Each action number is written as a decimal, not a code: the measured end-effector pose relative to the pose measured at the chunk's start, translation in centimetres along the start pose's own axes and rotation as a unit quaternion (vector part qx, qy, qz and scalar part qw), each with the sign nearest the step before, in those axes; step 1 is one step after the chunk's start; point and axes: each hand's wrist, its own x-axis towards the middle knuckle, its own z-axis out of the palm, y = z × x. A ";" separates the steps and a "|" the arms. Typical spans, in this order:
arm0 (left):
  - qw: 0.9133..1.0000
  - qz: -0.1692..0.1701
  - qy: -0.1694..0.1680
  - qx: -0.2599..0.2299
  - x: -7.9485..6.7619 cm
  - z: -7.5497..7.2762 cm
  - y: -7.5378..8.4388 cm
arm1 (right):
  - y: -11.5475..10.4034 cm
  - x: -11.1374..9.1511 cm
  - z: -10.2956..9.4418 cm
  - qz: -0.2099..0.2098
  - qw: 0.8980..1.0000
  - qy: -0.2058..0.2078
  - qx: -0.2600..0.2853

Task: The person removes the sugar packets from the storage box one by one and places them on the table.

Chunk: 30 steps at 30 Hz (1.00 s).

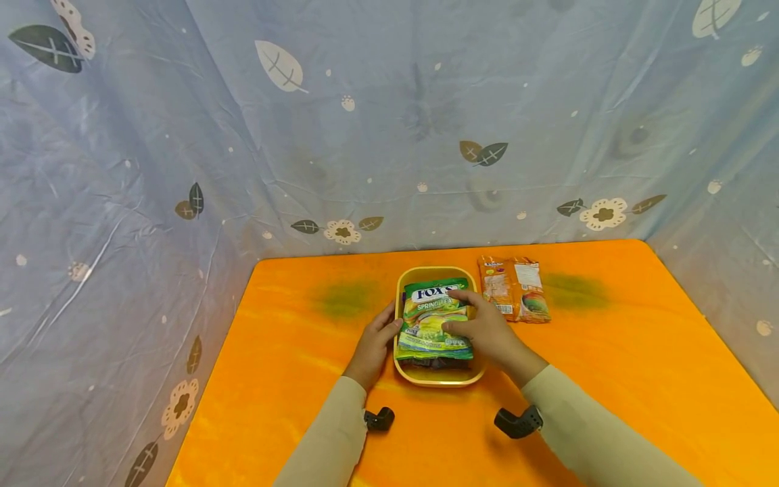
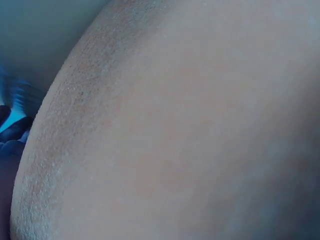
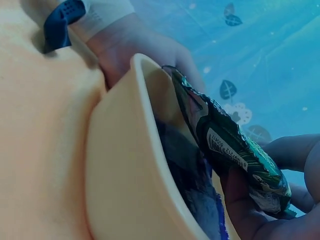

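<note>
A yellow plastic tub (image 1: 439,383) stands on the table with a green Fox's candy bag (image 1: 426,346) at its top. My right hand (image 1: 494,333) pinches that bag by its right side, thumb on one face and fingers on the other. In the right wrist view the bag (image 3: 212,132) is tilted and rises above the tub's rim. My left hand (image 1: 368,346) grips the tub's left side, thumb at the rim. Under the bag, a dark purple packet (image 3: 187,165) lies inside the tub. Close, blurred skin fills most of the left wrist view.
Two orange snack packets (image 1: 514,289) lie side by side on the table, just right of the tub's far end. An orange cloth (image 1: 292,352) covers the table. Blue patterned curtains (image 1: 389,135) hang behind it and along both sides.
</note>
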 end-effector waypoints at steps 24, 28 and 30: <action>1.000 -0.001 0.010 0.002 -0.1 0.3 0.2 | 0.2 -0.1 -5.0 -0.056 0.997 0.030 0.040; 1.000 0.001 0.012 0.005 -0.1 0.3 0.2 | 0.4 -0.2 -5.7 -0.057 0.997 0.043 0.042; 1.000 0.002 0.015 0.006 -0.1 0.3 0.2 | 0.5 -0.2 -6.0 -0.061 0.996 0.048 0.052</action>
